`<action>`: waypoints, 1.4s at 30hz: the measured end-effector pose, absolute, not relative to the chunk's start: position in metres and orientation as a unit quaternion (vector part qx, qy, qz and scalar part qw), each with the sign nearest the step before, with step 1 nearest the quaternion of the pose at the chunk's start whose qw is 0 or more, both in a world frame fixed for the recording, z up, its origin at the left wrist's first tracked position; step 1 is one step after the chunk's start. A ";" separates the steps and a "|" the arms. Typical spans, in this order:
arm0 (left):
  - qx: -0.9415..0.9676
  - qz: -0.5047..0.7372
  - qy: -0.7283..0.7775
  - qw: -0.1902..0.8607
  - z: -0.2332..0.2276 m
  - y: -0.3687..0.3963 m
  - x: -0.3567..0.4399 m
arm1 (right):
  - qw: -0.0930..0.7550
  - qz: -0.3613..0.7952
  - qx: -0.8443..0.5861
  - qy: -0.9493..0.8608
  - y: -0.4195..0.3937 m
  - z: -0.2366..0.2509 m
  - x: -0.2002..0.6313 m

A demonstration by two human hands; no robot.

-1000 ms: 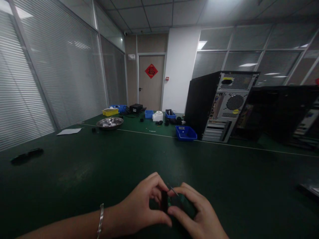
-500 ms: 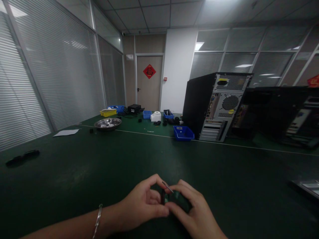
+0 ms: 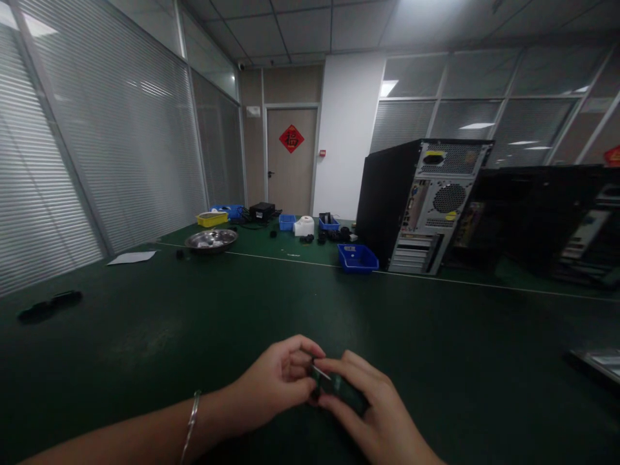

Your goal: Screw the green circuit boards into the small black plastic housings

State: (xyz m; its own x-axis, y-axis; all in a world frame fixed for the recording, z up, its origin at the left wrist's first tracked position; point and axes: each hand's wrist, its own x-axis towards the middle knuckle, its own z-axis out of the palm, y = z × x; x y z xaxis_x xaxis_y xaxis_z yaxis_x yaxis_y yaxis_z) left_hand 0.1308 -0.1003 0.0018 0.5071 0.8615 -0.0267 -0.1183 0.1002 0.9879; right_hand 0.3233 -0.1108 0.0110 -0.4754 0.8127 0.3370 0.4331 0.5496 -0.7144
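Low in the middle of the head view, both hands meet at a small dark oblong device (image 3: 346, 392) with a thin, light metal-looking strip along its upper edge. My right hand (image 3: 375, 407) is closed around its right part, thumb below and fingers above. My left hand (image 3: 278, 378) has its fingers curled and its thumb and index finger at the device's left end, where a small dark piece shows between them. Shadow and the fingers hide much of the device, so its exact kind is unclear.
A blue bin (image 3: 357, 259) stands beside a black computer tower (image 3: 392, 200). Farther left is a metal bowl (image 3: 212, 241) with small items, near a paper sheet (image 3: 132, 258). A dark object (image 3: 50, 306) lies at far left, a metal-edged item (image 3: 598, 367) at right.
My left hand has drawn slightly left, and its index fingertip now bends down at the device's end. The thin strip sits a little farther left and lower.
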 end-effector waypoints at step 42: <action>0.409 0.635 0.515 0.405 -0.006 -0.006 0.008 | 0.333 0.394 -0.441 -0.735 -0.106 0.008 0.340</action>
State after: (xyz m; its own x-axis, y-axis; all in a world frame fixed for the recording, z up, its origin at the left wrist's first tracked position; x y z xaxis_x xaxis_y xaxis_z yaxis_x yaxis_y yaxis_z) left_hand 0.0076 -0.0060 -0.0059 -0.3372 0.9359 0.1018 -0.0928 -0.1407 0.9857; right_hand 0.3398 -0.1057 0.0078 -0.3901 0.9097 0.1425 0.3855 0.3019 -0.8719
